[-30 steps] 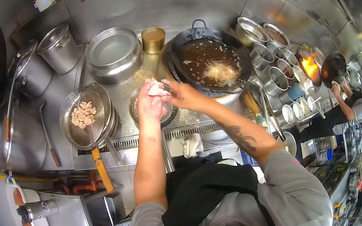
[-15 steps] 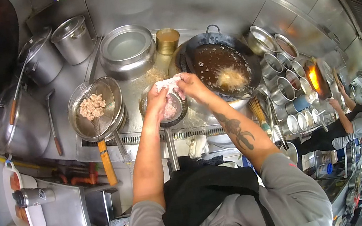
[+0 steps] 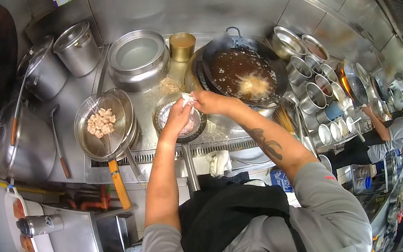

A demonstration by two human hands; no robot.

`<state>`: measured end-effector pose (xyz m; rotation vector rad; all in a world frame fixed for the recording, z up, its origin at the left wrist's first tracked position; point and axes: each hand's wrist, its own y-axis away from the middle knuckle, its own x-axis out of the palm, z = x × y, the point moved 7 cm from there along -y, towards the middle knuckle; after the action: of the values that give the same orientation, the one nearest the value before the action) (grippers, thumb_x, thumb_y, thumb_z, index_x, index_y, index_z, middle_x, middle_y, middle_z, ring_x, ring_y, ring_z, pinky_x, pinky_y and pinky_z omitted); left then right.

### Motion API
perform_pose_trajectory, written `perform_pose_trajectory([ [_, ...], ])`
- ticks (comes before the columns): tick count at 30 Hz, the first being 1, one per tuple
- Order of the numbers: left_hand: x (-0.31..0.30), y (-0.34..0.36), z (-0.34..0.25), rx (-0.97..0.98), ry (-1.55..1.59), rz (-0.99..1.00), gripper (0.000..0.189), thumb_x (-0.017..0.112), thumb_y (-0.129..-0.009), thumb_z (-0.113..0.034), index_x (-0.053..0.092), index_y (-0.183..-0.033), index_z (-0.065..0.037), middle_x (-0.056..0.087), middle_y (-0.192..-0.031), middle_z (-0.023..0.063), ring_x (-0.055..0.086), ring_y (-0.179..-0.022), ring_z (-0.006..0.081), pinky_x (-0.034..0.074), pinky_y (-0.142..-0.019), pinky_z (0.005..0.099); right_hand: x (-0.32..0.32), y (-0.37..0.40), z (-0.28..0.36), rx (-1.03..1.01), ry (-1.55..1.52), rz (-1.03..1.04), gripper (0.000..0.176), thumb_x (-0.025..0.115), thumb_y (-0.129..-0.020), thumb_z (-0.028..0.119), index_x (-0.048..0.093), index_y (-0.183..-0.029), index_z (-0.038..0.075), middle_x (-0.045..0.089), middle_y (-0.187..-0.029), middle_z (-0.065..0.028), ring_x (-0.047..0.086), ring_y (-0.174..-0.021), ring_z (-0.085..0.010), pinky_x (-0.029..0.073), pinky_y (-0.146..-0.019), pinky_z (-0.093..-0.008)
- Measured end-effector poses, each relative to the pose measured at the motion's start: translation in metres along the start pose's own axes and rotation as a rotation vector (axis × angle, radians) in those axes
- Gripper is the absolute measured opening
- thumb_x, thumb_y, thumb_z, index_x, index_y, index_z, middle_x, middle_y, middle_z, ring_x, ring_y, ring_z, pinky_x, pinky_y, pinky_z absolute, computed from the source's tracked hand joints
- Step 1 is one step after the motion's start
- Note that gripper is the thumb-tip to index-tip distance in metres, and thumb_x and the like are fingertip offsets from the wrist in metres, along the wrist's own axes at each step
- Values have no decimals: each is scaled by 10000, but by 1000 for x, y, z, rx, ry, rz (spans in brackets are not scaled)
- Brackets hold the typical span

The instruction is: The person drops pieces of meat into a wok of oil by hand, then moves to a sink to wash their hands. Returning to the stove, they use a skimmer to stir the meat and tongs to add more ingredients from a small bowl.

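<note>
At the steel cooktop, two bare hands meet over a long-handled pan [image 3: 202,127]. Left hand [image 3: 177,118]: fingers closed in a narrow pinch on a pale, white-coated piece [image 3: 187,99]. Right hand [image 3: 210,102]: bent inward from the other side, its fingertips also narrow at the same piece. The exact spread of each finger cannot be told, as the knuckles cover much of it. The piece sits between both hands, above the far part of the pan; a white coating and something pinkish show in the pan below. The pan's handle [image 3: 190,168] points back toward the black apron [image 3: 228,203].

Right of the hands, a dark wok [image 3: 278,70] holds brown oil [image 3: 234,63], bubbling, with a pale golden clump [image 3: 254,86] frying near its nearer side. Left of the pan, a mesh strainer [image 3: 90,142] with a wooden handle [image 3: 119,185] bears pale lumps [image 3: 101,122]. Beyond the pan, a wide steel pot [image 3: 140,79] of clouded liquid stands beside a gold tin [image 3: 183,50]; crumbs [image 3: 170,85] lie on the steel nearby. A ladle [image 3: 58,142] rests to the left of the strainer. A bristle brush [image 3: 285,119] is near the wok, a white cloth [image 3: 219,163] at the front edge. Far right, another person [image 3: 395,134] in a dark apron reaches toward a second wok [image 3: 354,82], lit orange along one side.
</note>
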<state>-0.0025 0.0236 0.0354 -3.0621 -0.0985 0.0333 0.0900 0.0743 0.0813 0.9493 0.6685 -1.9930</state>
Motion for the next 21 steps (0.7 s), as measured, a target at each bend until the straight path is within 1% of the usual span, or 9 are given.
perform_pose_trajectory([
  [3, -1, -3, -10, 283, -281, 5, 236, 465, -914, -157, 562, -1035, 22, 636, -901, 74, 592, -840, 150, 449, -745, 284, 8, 2, -2, 31, 45, 40, 173, 501, -861, 117, 537, -937, -34, 587, -830, -270, 576, -793, -427, 456, -703, -450],
  [6, -4, -5, -19, 329, -350, -63, 221, 461, -911, -156, 568, -1027, -1, 629, -866, 59, 599, -764, 155, 464, -641, 283, 3, 3, 5, 33, 84, -16, 162, 494, -868, 113, 531, -926, -34, 588, -809, -241, 591, -763, -385, 458, -695, -435],
  [9, -9, 0, -3, -174, 381, -57, 206, 481, -894, -166, 569, -1059, -81, 587, -822, 25, 491, -590, 87, 410, -499, 219, -4, 1, 3, 2, -126, -104, 144, 479, -891, 121, 523, -913, -14, 574, -763, -154, 578, -693, -269, 462, -653, -381],
  [10, -9, -3, 0, -161, 557, -49, 175, 498, -888, -185, 569, -1023, -99, 585, -807, 22, 509, -593, 98, 420, -482, 222, -5, -1, -1, -19, -232, -138, 139, 474, -901, 126, 522, -910, -3, 568, -746, -116, 569, -665, -221, 464, -634, -357],
  [13, -6, -1, -2, -207, 813, -180, 162, 503, -894, -212, 569, -994, -103, 582, -796, 19, 498, -556, 98, 398, -456, 214, 8, -4, -18, 179, -715, -115, 116, 463, -924, 154, 522, -931, 55, 519, -741, -12, 496, -639, -101, 437, -586, -262],
  [16, -7, -10, 9, -214, 921, -231, 145, 514, -899, -225, 568, -959, -106, 586, -806, 13, 512, -573, 105, 395, -459, 215, 2, 7, 1, 239, -1045, -105, 108, 453, -939, 174, 525, -974, 101, 521, -778, 28, 481, -664, -56, 411, -578, -209],
  [19, -36, -23, 20, -143, 1043, -332, 154, 471, -914, -198, 536, -1004, -91, 553, -773, 19, 485, -563, 96, 370, -426, 239, -14, 26, 4, 281, -1321, -149, 123, 447, -943, 186, 526, -993, 106, 522, -803, 22, 482, -673, -64, 406, -565, -214],
  [20, -37, -21, 12, -29, 1001, -246, 160, 488, -922, -197, 531, -1040, -98, 535, -771, 3, 457, -557, 73, 363, -432, 228, -19, 30, -1, 284, -1291, -113, 167, 436, -953, 205, 532, -1029, 92, 526, -826, 18, 492, -690, -68, 414, -563, -222],
  [21, -37, -19, 10, -47, 931, -247, 146, 499, -921, -189, 526, -1038, -105, 530, -762, -9, 455, -561, 70, 365, -444, 221, -28, 35, -3, 250, -1252, -121, 180, 435, -954, 205, 531, -1046, 85, 527, -830, 15, 497, -690, -70, 417, -560, -225],
])
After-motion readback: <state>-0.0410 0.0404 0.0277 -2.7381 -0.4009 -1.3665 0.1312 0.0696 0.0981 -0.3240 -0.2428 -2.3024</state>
